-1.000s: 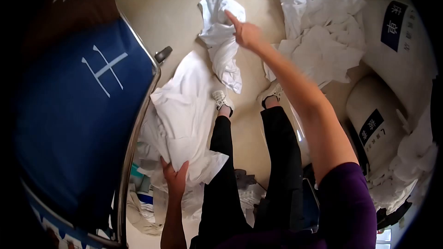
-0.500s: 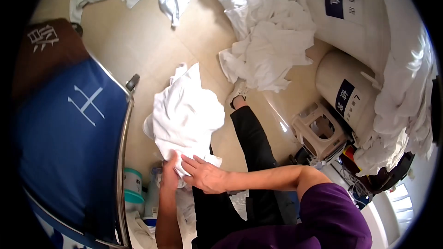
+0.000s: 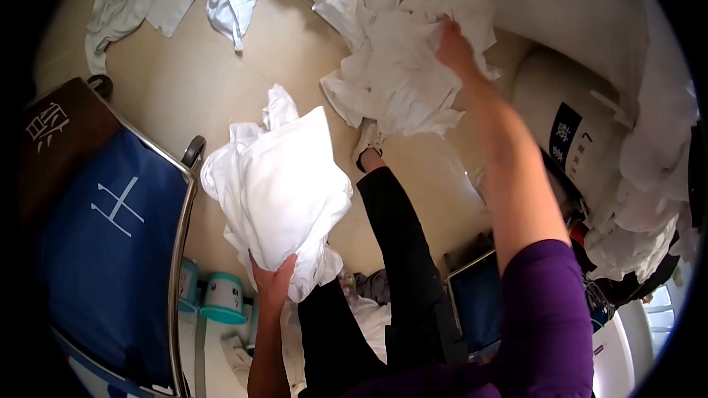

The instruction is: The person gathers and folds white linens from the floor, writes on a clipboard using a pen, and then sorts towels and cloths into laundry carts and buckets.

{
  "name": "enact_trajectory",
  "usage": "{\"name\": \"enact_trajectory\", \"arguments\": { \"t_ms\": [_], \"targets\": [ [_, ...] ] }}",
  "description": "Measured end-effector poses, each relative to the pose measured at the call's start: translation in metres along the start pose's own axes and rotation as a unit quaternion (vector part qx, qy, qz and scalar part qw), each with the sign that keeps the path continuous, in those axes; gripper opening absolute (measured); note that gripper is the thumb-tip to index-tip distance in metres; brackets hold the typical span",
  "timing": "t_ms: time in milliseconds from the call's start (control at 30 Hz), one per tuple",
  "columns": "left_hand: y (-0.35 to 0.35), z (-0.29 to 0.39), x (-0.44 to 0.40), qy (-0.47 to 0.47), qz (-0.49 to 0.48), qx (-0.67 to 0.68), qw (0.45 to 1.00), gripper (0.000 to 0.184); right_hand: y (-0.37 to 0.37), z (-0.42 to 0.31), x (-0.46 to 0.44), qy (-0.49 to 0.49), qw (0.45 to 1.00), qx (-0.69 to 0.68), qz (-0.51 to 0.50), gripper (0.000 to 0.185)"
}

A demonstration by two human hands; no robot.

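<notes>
A folded bundle of white cloth lies over my left leg, bright and loosely stacked, with a crumpled end at its far side. My left hand grips its near edge, thumb on top and fingers partly hidden under the fabric. Stretched far out to the right, my right hand is at the large heap of white cloth on the floor. Motion blurs that hand, and I cannot make out whether its fingers have closed on any of the heap.
A blue cart bag with a metal frame stands on the left, beside a brown one. More white cloth lies along the far floor. Labelled bins line the right side. Teal-rimmed buckets sit at lower left.
My right hand has left the bundle and swung out to the heap. My left hand still holds the bundle, which now looks wider and flatter. The view has shifted.
</notes>
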State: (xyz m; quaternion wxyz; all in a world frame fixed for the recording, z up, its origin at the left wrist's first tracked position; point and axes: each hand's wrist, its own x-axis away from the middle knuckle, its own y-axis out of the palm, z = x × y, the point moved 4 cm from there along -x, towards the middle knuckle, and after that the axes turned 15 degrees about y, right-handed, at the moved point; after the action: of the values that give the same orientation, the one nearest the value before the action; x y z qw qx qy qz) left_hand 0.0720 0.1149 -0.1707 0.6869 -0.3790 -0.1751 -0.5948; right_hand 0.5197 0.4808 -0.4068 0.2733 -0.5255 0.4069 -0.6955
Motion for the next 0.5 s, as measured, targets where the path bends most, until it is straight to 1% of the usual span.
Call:
{"name": "enact_trajectory", "arguments": {
  "t_ms": [33,67,100,133,167,200,233,267,300,333,367,400,433,467,500],
  "targets": [
    [-0.001,0.003,0.005,-0.006,-0.002,-0.008,1.000,0.076,0.006,0.020,-0.013,-0.002,0.997,0.056,-0.050,0.060],
    [0.001,0.004,0.010,-0.052,0.018,-0.004,0.998,0.079,0.013,0.032,-0.002,0.002,0.997,0.055,-0.054,0.060],
    [0.005,0.007,0.010,-0.091,0.039,0.006,0.995,0.081,0.014,0.045,0.014,-0.009,0.999,0.042,-0.016,0.052],
    [0.009,0.011,0.010,-0.083,0.036,0.008,0.996,0.081,0.005,0.056,0.032,-0.020,0.999,0.030,0.025,0.045],
    [0.012,0.014,0.014,-0.081,0.015,0.042,0.996,0.083,-0.008,0.055,0.064,0.037,0.997,-0.051,0.048,0.034],
    [0.015,0.020,0.014,-0.079,-0.005,0.075,0.994,0.084,-0.011,0.054,0.097,0.090,0.984,-0.144,0.056,0.030],
    [0.016,0.030,0.012,-0.069,-0.004,0.076,0.995,0.084,-0.023,0.042,0.140,0.046,0.971,-0.208,0.106,0.030],
    [0.019,0.040,0.014,-0.104,-0.032,0.108,0.988,0.082,-0.049,0.018,0.195,0.093,0.917,-0.383,-0.059,0.030],
    [0.021,0.048,0.018,-0.141,-0.062,0.138,0.978,0.080,-0.073,-0.015,0.258,0.030,0.871,-0.478,-0.109,0.030],
    [0.019,0.053,0.021,-0.139,-0.065,0.135,0.979,0.080,-0.102,-0.049,0.320,-0.048,0.884,-0.420,-0.199,0.024],
    [0.018,0.057,0.026,-0.180,-0.063,0.218,0.957,0.071,-0.098,-0.071,0.380,-0.120,0.857,-0.385,-0.319,0.027],
    [0.017,0.061,0.030,-0.218,-0.059,0.299,0.927,0.063,-0.089,-0.094,0.444,-0.206,0.824,-0.438,-0.293,0.020],
    [0.015,0.065,0.033,-0.254,-0.053,0.377,0.889,0.054,-0.110,-0.114,0.482,-0.234,0.795,-0.371,-0.418,0.019],
    [0.013,0.074,0.035,-0.317,-0.104,0.431,0.838,0.052,-0.116,-0.126,0.505,-0.256,0.797,-0.357,-0.414,0.023],
    [0.007,0.069,0.038,-0.314,-0.102,0.428,0.841,0.052,-0.119,-0.134,0.518,-0.280,0.797,-0.342,-0.411,0.029]
  ]
}}
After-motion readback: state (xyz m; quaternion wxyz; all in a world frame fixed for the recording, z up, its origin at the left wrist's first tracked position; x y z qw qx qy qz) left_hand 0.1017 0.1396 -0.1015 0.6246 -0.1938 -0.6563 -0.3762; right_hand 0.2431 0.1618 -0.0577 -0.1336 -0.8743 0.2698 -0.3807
